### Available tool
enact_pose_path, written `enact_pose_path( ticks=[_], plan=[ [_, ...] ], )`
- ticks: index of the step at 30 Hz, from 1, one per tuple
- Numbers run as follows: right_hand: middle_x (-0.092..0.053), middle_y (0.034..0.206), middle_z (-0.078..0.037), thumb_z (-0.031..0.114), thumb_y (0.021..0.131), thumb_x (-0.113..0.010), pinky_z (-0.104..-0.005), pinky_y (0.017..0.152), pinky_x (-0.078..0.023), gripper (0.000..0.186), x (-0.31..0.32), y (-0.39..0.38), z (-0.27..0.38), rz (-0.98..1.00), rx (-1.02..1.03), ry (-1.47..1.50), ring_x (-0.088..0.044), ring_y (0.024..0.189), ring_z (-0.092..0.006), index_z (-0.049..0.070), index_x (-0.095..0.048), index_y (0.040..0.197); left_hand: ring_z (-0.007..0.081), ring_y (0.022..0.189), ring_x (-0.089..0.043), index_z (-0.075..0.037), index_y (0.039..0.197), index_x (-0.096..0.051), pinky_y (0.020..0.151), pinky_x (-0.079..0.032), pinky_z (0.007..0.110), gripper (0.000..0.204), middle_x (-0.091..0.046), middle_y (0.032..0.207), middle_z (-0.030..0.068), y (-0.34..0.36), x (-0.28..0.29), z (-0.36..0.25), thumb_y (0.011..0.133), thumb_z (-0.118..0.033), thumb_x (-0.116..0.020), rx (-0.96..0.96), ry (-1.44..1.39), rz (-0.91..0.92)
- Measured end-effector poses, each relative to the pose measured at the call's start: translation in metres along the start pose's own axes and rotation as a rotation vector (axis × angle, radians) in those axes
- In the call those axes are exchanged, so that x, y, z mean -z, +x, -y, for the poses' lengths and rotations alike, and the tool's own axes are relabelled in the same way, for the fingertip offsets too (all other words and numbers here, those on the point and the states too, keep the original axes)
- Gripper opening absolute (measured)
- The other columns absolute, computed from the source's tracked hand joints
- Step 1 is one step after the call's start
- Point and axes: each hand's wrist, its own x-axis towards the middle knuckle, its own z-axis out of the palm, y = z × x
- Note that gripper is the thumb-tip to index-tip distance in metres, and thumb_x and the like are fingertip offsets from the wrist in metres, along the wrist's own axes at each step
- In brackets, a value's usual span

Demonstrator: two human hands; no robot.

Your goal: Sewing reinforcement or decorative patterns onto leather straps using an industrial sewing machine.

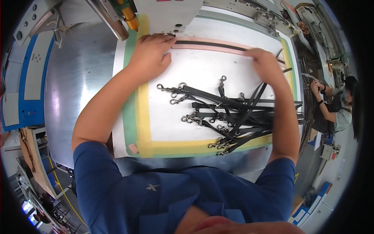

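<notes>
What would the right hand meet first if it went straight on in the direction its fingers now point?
Most likely the pink strip, with the black strap along it. The right hand appears to be at this strip's near edge, though blur and unclear depth leave contact uncertain.

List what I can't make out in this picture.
In the head view:
Right hand: blurred, its exact grip unclear.
Black straps: partly hidden behind the right forearm; overlap obscures their number.
Black strip: one stretch covered by the right hand.
Co-worker's hands: too small to show what they hold.
</notes>
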Motion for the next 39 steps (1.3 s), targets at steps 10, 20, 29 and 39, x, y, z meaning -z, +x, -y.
enact_pose_path(
  ticks=[10,20,29,39],
  plan=[
    [-0.068,0.118,-0.009,0.001,0.092,-0.054,-0.0433,0.085,-0.059,0.040,-0.049,0.039,0.125,-0.027,0.151,-0.128,-0.072,0.101,-0.0312,0.010,-0.071,0.127,0.0279,0.127,-0.060,-0.003,0.123,-0.072,0.113,-0.041,0.048,0.039,-0.069,0.128,0.0088,-0.003,0.012,-0.021,0.086,-0.014,-0.071,-0.110,0.184,-0.050],
    [-0.068,0.112,-0.010,0.002,0.093,-0.054,-0.0444,0.082,-0.059,0.034,-0.055,0.045,0.117,-0.094,0.191,-0.162,-0.073,0.095,-0.0327,0.007,-0.071,0.122,0.0298,0.117,-0.064,-0.003,0.115,-0.073,0.105,-0.046,0.047,0.034,-0.071,0.117,0.0104,-0.005,0.014,-0.027,0.084,-0.017,-0.074,-0.089,0.218,-0.030],
    [-0.067,0.108,-0.013,0.003,0.092,-0.056,-0.0450,0.081,-0.059,0.025,-0.059,0.047,0.113,-0.089,0.252,-0.137,-0.072,0.097,-0.0329,0.003,-0.072,0.111,0.0319,0.119,-0.064,-0.008,0.129,-0.071,0.102,-0.048,0.047,0.045,-0.070,0.129,0.0108,-0.004,0.012,-0.028,0.089,-0.028,-0.073,-0.059,0.251,-0.050],
    [-0.066,0.111,-0.012,0.005,0.093,-0.057,-0.0423,0.078,-0.061,0.031,-0.065,0.044,0.123,-0.134,0.270,-0.148,-0.073,0.092,-0.0314,0.003,-0.069,0.122,0.0319,0.121,-0.064,-0.004,0.135,-0.067,0.100,-0.050,0.047,0.049,-0.068,0.135,0.0121,0.002,0.014,-0.030,0.093,-0.030,-0.069,0.023,0.247,0.078]
  ],
)
